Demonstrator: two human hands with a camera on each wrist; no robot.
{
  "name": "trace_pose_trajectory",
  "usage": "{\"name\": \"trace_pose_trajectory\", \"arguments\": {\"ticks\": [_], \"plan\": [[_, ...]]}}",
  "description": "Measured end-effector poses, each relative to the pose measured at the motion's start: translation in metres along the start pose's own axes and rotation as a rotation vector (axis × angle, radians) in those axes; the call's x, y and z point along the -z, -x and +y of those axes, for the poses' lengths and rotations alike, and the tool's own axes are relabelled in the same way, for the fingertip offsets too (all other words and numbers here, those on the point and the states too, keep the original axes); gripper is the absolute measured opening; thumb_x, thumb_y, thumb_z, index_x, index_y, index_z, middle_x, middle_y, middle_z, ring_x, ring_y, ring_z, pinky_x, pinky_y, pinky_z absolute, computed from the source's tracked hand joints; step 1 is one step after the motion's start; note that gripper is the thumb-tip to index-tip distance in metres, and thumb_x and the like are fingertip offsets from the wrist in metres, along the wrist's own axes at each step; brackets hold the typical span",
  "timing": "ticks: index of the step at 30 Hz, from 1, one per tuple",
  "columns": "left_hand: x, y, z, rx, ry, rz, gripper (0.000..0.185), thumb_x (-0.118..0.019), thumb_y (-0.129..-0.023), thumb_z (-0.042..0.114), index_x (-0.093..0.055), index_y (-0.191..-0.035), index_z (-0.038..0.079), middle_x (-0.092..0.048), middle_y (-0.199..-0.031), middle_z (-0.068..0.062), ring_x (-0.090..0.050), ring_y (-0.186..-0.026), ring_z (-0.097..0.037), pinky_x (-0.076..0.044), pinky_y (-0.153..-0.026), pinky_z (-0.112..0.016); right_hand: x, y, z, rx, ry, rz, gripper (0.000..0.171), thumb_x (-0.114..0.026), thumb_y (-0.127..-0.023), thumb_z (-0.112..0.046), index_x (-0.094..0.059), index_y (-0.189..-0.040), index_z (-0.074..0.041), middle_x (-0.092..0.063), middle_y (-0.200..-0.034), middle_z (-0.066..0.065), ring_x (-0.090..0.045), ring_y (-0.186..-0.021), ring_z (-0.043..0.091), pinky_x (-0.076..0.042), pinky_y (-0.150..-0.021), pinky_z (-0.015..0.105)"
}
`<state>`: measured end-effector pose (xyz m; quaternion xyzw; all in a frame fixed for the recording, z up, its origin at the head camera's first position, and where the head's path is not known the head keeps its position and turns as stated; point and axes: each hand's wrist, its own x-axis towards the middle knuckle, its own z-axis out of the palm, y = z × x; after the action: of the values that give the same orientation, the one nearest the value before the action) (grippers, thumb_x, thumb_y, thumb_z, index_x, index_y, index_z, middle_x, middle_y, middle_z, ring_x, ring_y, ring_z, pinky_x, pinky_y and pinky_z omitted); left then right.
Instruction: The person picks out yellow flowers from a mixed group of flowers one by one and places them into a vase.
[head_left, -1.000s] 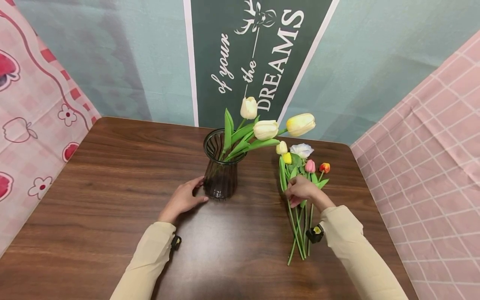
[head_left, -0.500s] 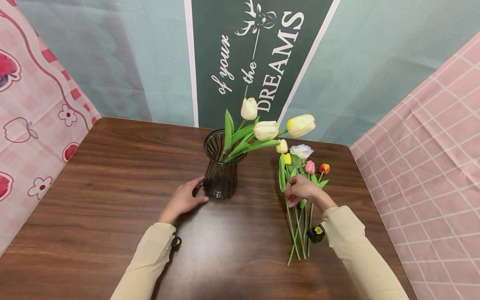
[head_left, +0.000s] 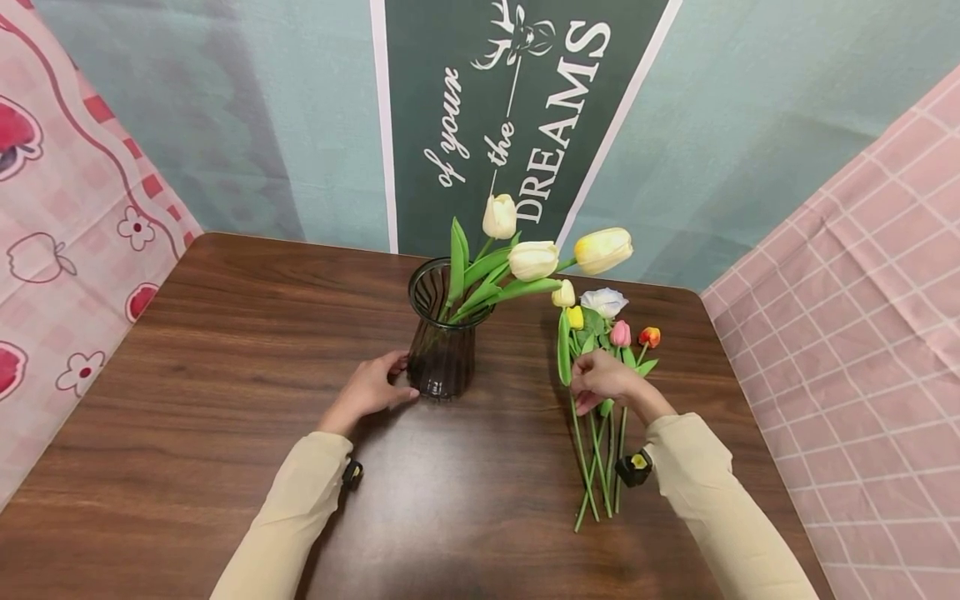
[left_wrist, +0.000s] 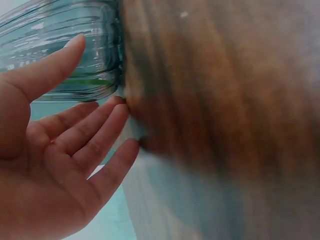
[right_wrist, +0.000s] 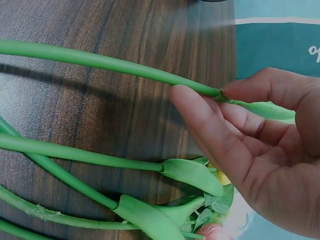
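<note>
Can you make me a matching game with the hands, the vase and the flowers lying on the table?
Things:
1. left hand
2. right hand
3. dark ribbed glass vase
4. small orange tulip bud

States or places:
A. holds three pale tulips
B. pinches a green stem
C. lies on the brown wooden table, at the right edge of the loose bunch
D. open, fingers against the base of the vase

Pairs: 1-D, 2-B, 3-A, 4-C

The right hand (head_left: 600, 379) hides where the loose tulip stems (head_left: 596, 467) meet their blooms.
</note>
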<state>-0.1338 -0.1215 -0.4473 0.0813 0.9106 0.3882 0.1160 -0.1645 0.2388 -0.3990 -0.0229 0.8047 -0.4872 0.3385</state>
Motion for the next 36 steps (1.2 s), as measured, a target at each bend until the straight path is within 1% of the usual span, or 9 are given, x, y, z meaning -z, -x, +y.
{"name": "trace_pose_trajectory", "arguments": {"ticks": [6, 8, 13, 15, 20, 24, 27, 32, 36], "plan": [[0.002, -0.008, 0.005, 0.038, -0.017, -0.011, 0.074, -0.079, -0.068, 0.015, -0.044, -0.131, 0.000, -0.061, -0.111, -0.017, -0.055, -0.104, -0.031, -0.041, -0.091, -0.044, 0.000, 0.001, 0.001, 0.013, 0.007, -0.012, 0.007, -0.045, -0.078, 0.013, -0.048, -0.075, 0.007, -0.051, -0.067, 0.012, -0.061, -0.056, 0.022, -0.055, -0.058, 0.040], [0.002, -0.010, 0.007, 0.053, -0.007, -0.008, 0.080, -0.080, -0.065, 0.011, -0.041, -0.134, 0.001, -0.061, -0.111, -0.017, -0.055, -0.104, -0.031, -0.040, -0.092, -0.044, 0.000, 0.000, 0.001, 0.016, 0.007, -0.014, 0.008, -0.045, -0.078, 0.013, -0.048, -0.075, 0.007, -0.051, -0.066, 0.011, -0.060, -0.056, 0.022, -0.055, -0.059, 0.040], [0.000, -0.015, 0.010, 0.058, 0.040, 0.000, 0.091, -0.081, -0.059, 0.003, -0.035, -0.138, 0.002, -0.058, -0.117, -0.019, -0.052, -0.109, -0.033, -0.036, -0.096, -0.045, 0.001, 0.000, 0.002, 0.020, 0.007, -0.023, 0.007, -0.045, -0.079, 0.013, -0.048, -0.075, 0.007, -0.051, -0.067, 0.011, -0.060, -0.056, 0.022, -0.055, -0.059, 0.040], [-0.001, -0.017, 0.009, 0.056, 0.074, 0.004, 0.095, -0.080, -0.057, 0.000, -0.033, -0.139, 0.003, -0.055, -0.122, -0.019, -0.050, -0.112, -0.033, -0.035, -0.098, -0.045, 0.001, 0.001, 0.002, 0.023, 0.008, -0.025, 0.007, -0.045, -0.079, 0.012, -0.048, -0.075, 0.007, -0.051, -0.067, 0.011, -0.060, -0.056, 0.023, -0.055, -0.059, 0.040], [-0.003, -0.019, 0.008, 0.041, 0.168, -0.002, 0.103, -0.079, -0.054, -0.009, -0.028, -0.142, 0.006, -0.042, -0.137, -0.016, -0.046, -0.118, -0.033, -0.034, -0.100, -0.043, 0.001, 0.002, 0.002, 0.026, 0.018, -0.025, 0.006, -0.045, -0.079, 0.012, -0.048, -0.076, 0.008, -0.052, -0.067, 0.013, -0.061, -0.057, 0.023, -0.055, -0.059, 0.041], [-0.004, -0.020, 0.009, 0.038, 0.182, -0.013, 0.105, -0.079, -0.054, -0.010, -0.026, -0.143, 0.006, -0.038, -0.140, -0.016, -0.044, -0.120, -0.035, -0.033, -0.100, -0.045, 0.001, 0.002, 0.003, 0.020, 0.020, -0.029, 0.007, -0.045, -0.080, 0.013, -0.048, -0.077, 0.008, -0.052, -0.067, 0.013, -0.061, -0.057, 0.023, -0.055, -0.059, 0.041], [-0.003, -0.021, 0.010, 0.037, 0.175, -0.019, 0.105, -0.079, -0.053, -0.010, -0.028, -0.142, 0.008, -0.043, -0.136, -0.017, -0.044, -0.120, -0.034, -0.033, -0.099, -0.047, 0.001, 0.001, 0.004, 0.019, 0.021, -0.029, 0.008, -0.044, -0.080, 0.013, -0.047, -0.076, 0.007, -0.051, -0.066, 0.013, -0.061, -0.057, 0.023, -0.055, -0.059, 0.041], [-0.003, -0.023, 0.009, 0.026, 0.165, -0.035, 0.103, -0.079, -0.051, -0.010, -0.031, -0.141, 0.007, -0.054, -0.122, -0.022, -0.046, -0.115, -0.036, -0.035, -0.096, -0.048, 0.001, 0.000, 0.007, 0.015, 0.012, -0.024, 0.009, -0.043, -0.080, 0.012, -0.047, -0.075, 0.006, -0.051, -0.065, 0.012, -0.060, -0.056, 0.023, -0.055, -0.059, 0.041], [-0.003, -0.024, 0.008, 0.017, 0.164, -0.039, 0.098, -0.079, -0.051, -0.009, -0.035, -0.138, 0.006, -0.057, -0.116, -0.022, -0.049, -0.110, -0.036, -0.038, -0.093, -0.046, 0.000, 0.000, 0.006, 0.015, 0.004, -0.024, 0.008, -0.043, -0.080, 0.012, -0.047, -0.076, 0.006, -0.051, -0.065, 0.013, -0.060, -0.056, 0.023, -0.055, -0.060, 0.041]]}}
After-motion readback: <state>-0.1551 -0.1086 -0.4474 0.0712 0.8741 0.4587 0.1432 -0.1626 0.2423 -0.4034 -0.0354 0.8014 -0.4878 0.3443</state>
